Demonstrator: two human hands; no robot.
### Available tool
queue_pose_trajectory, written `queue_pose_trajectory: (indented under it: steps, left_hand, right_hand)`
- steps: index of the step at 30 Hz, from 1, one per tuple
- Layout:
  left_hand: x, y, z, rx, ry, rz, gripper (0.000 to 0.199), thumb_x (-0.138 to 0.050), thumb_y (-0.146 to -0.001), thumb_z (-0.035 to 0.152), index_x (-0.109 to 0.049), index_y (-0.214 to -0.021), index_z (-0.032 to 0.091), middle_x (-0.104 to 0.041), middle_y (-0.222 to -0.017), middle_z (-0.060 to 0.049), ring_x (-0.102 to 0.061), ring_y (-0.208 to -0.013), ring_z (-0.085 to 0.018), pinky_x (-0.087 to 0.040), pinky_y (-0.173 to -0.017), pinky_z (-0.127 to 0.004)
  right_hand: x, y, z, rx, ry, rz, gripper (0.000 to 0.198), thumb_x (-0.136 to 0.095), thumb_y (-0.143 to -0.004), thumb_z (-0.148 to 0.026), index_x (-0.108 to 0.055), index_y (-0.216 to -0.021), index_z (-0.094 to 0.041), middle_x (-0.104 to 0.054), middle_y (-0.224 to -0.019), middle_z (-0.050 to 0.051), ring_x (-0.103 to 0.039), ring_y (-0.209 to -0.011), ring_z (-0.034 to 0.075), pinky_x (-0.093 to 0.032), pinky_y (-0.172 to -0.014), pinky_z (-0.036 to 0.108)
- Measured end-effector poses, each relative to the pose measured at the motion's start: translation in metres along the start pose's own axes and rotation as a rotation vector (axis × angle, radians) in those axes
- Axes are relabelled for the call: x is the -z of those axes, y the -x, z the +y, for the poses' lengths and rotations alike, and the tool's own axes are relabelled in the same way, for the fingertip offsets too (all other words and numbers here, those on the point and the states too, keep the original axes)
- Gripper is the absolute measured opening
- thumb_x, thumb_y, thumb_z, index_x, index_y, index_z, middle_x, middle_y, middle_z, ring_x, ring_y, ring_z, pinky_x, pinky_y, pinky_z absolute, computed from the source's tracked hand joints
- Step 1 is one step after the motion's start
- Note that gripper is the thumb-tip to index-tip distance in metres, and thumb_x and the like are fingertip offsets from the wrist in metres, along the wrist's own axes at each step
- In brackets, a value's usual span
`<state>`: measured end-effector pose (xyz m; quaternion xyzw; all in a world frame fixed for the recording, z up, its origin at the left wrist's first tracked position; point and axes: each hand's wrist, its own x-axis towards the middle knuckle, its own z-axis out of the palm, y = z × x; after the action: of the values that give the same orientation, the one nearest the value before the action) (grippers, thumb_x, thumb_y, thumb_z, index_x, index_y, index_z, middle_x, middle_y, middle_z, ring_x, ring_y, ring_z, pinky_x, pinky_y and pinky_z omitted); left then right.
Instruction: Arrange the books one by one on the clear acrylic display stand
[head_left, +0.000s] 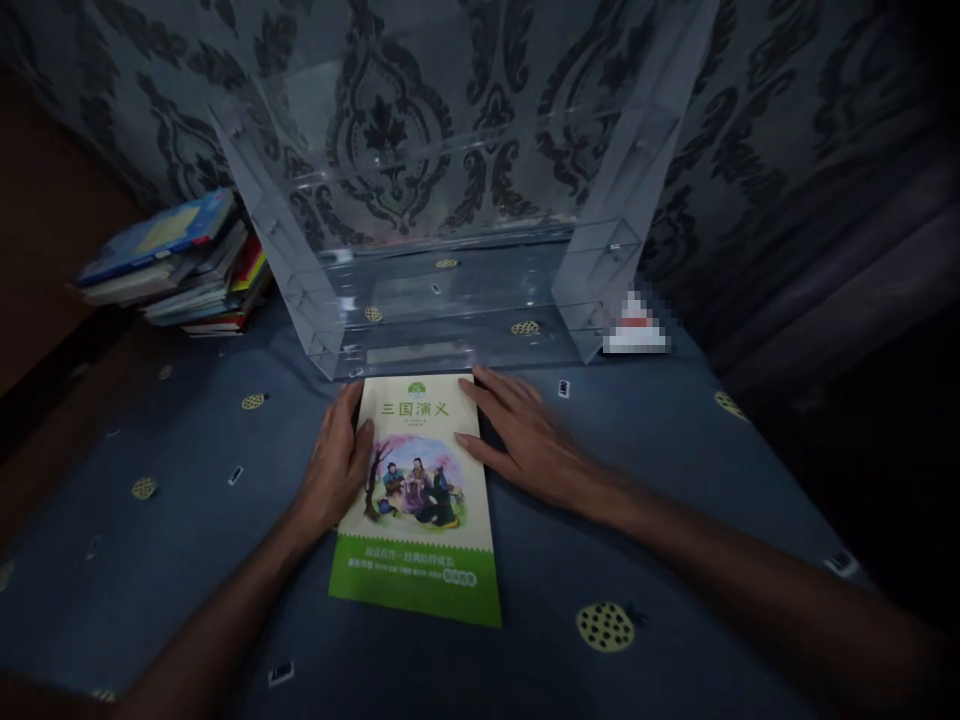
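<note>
A paperback book [420,485] with a cream and green cover, Chinese title and a picture of several figures lies face up, its top edge close to the front of a clear stand. Along its left edge, my left hand [334,465] grips the book, the thumb at the cover's side and the fingers hidden beyond the edge. My right hand [529,435] holds the upper right side, thumb and a finger resting on the cover, the other fingers beside the edge.
Behind the book stands a clear acrylic tiered rack [296,255]. A stack of books [187,260] sits to its left. A blurred-out white object [636,335] is at its right foot. Dark blue cloth with pineapple prints [225,560] covers the surface; a patterned curtain [480,120] hangs behind.
</note>
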<state>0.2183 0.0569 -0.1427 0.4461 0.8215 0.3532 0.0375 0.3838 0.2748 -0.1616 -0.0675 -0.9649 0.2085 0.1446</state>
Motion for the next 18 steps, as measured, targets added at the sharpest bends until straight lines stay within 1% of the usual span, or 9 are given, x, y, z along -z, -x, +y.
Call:
queue_pose_trajectory:
  steps: [3,5,8,10,12,13,15,16,18]
  left_hand:
    - [0.0,0.0,-0.001,0.02,0.094,-0.022,0.052,-0.041,-0.103,0.039,-0.035,-0.151,0.021,-0.05,-0.152,-0.018,-0.045,-0.145,-0.03,-0.036,-0.119,-0.057]
    - [0.002,-0.001,-0.001,0.052,0.19,-0.031,0.053,-0.044,-0.102,0.041,-0.035,-0.15,0.022,-0.051,-0.152,-0.017,-0.046,-0.144,-0.03,-0.038,-0.118,-0.055]
    - [0.005,-0.004,0.0,0.12,0.376,-0.019,0.052,-0.051,-0.098,0.043,-0.041,-0.145,0.023,-0.055,-0.15,-0.016,-0.049,-0.143,-0.029,-0.043,-0.116,-0.051]
    - [0.006,-0.006,0.002,0.192,0.53,0.007,0.051,-0.058,-0.095,0.043,-0.046,-0.14,0.022,-0.057,-0.149,-0.015,-0.055,-0.138,-0.029,-0.049,-0.111,-0.047]
    - [0.006,-0.009,0.004,0.311,0.709,0.057,0.049,-0.064,-0.09,0.039,-0.05,-0.134,0.022,-0.059,-0.146,-0.013,-0.063,-0.127,-0.028,-0.057,-0.099,-0.04]
    - [0.005,-0.011,0.005,0.385,0.795,0.088,0.048,-0.066,-0.087,0.037,-0.053,-0.131,0.022,-0.063,-0.141,-0.012,-0.068,-0.119,-0.027,-0.06,-0.092,-0.037]
    - [0.003,-0.015,0.008,0.542,0.94,0.134,0.044,-0.07,-0.083,0.031,-0.057,-0.123,0.02,-0.073,-0.121,-0.01,-0.074,-0.103,-0.025,-0.062,-0.08,-0.033]
    - [0.002,-0.017,0.01,0.609,0.997,0.136,0.04,-0.071,-0.08,0.028,-0.059,-0.118,0.018,-0.077,-0.108,-0.009,-0.076,-0.097,-0.025,-0.063,-0.077,-0.032]
    - [0.001,-0.02,0.013,0.696,1.086,0.104,0.031,-0.073,-0.077,0.021,-0.064,-0.105,0.014,-0.077,-0.085,-0.007,-0.077,-0.088,-0.025,-0.063,-0.074,-0.032]
  right_hand:
    - [-0.002,0.007,0.001,0.008,0.03,0.035,0.06,-0.04,-0.103,-0.055,-0.048,-0.149,-0.019,-0.049,-0.156,0.018,-0.043,-0.146,0.039,-0.039,-0.115,0.065]
    - [-0.003,0.011,0.002,0.014,0.054,0.047,0.056,-0.04,-0.103,-0.053,-0.05,-0.148,-0.021,-0.052,-0.154,0.017,-0.045,-0.145,0.038,-0.04,-0.115,0.064]
    - [-0.004,0.016,0.002,0.017,0.086,0.046,0.056,-0.039,-0.104,-0.053,-0.05,-0.147,-0.02,-0.053,-0.153,0.018,-0.046,-0.144,0.037,-0.042,-0.114,0.063]
    - [-0.002,0.016,0.0,0.022,0.1,0.04,0.058,-0.037,-0.104,-0.053,-0.051,-0.147,-0.017,-0.053,-0.152,0.019,-0.045,-0.145,0.037,-0.042,-0.115,0.062]
    - [0.0,0.016,-0.003,0.027,0.099,0.023,0.058,-0.037,-0.104,-0.051,-0.05,-0.147,-0.015,-0.053,-0.152,0.02,-0.044,-0.146,0.036,-0.041,-0.116,0.06]
    - [0.001,0.015,-0.004,0.031,0.096,0.013,0.058,-0.037,-0.104,-0.05,-0.05,-0.148,-0.014,-0.053,-0.152,0.02,-0.044,-0.146,0.036,-0.041,-0.116,0.06]
    - [0.003,0.014,-0.007,0.038,0.086,-0.004,0.056,-0.039,-0.104,-0.047,-0.05,-0.147,-0.013,-0.054,-0.151,0.021,-0.044,-0.146,0.036,-0.04,-0.116,0.06]
    - [0.003,0.014,-0.007,0.042,0.08,-0.007,0.056,-0.039,-0.104,-0.046,-0.051,-0.147,-0.013,-0.054,-0.151,0.021,-0.044,-0.146,0.036,-0.04,-0.116,0.061]
    - [0.004,0.014,-0.007,0.057,0.058,-0.009,0.055,-0.041,-0.103,-0.045,-0.049,-0.148,-0.013,-0.054,-0.151,0.021,-0.043,-0.146,0.036,-0.038,-0.117,0.061]
